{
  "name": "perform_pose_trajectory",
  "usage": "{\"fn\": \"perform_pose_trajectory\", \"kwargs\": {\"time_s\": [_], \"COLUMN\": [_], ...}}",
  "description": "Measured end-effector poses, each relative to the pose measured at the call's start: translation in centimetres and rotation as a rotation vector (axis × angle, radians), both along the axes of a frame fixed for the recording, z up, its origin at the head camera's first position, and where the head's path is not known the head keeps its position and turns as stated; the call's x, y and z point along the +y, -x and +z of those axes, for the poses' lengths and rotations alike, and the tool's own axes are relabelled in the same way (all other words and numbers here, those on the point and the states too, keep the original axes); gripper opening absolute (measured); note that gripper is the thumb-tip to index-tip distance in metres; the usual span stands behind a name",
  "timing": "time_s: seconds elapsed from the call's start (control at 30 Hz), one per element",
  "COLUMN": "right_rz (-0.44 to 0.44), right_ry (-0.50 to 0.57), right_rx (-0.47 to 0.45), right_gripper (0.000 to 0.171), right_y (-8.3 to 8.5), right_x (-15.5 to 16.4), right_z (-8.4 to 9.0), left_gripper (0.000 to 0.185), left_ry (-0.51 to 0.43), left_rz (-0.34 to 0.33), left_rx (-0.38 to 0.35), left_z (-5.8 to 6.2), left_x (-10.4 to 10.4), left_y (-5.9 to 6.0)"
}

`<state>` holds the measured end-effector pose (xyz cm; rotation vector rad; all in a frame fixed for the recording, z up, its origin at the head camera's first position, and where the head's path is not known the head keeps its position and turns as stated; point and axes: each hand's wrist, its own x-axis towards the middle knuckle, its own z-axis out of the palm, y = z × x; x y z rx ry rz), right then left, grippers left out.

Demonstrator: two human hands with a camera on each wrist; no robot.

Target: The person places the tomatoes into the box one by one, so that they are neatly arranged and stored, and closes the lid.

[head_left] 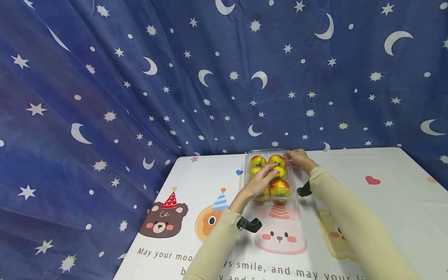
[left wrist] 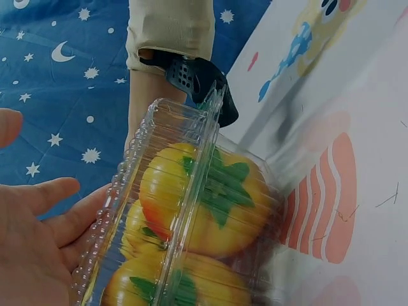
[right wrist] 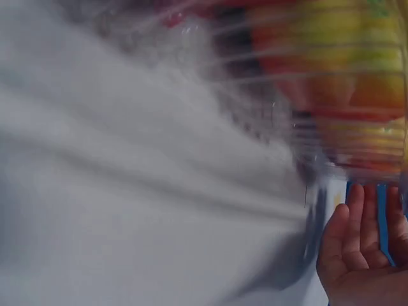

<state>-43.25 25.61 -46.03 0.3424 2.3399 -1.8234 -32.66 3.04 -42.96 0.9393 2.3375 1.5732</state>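
Note:
A clear ribbed plastic clamshell box (head_left: 247, 175) lies near the table's far edge, with several red-and-yellow fruits (head_left: 280, 189) inside. Green leafy tops show on the fruits (left wrist: 223, 191) in the left wrist view. My left hand (head_left: 258, 183) reaches over the box's top, its fingers extended across the lid. Seen from the left wrist, the left hand (left wrist: 38, 236) has its fingers spread beside the beaded rim and its thumb apart. At the box's far right corner is my right hand (head_left: 299, 156). From the right wrist, the right hand (right wrist: 366, 252) shows loosely extended fingers at the box's edge.
The white tablecloth (head_left: 378, 210) carries printed cartoon animals, hearts and lettering. A dark blue curtain (head_left: 210, 77) with moons and stars hangs right behind the table's far edge. Each wrist wears a black strap device (head_left: 249, 224).

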Motion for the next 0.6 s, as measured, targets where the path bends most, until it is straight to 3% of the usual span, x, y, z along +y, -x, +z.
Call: {"fn": "perform_pose_trajectory", "kwargs": {"time_s": [0.3, 0.43, 0.6], "right_rz": [-0.082, -0.076, 0.003], "right_ry": [0.019, -0.024, -0.083], "right_rx": [0.032, 0.032, 0.064], "right_gripper": [0.05, 0.048, 0.052], "right_y": [-0.4, -0.6, -1.0], "right_x": [0.2, 0.3, 0.6], "right_z": [0.0, 0.0, 0.7], "left_gripper": [0.049, 0.05, 0.047], "left_ry": [-0.003, 0.004, -0.058], "left_rz": [-0.019, -0.019, -0.041], "left_rx": [-0.013, -0.015, -0.035], "left_z": [-0.1, -0.1, 0.3], "left_x": [0.7, 0.8, 0.3], "left_y": [0.0, -0.1, 0.5]}}
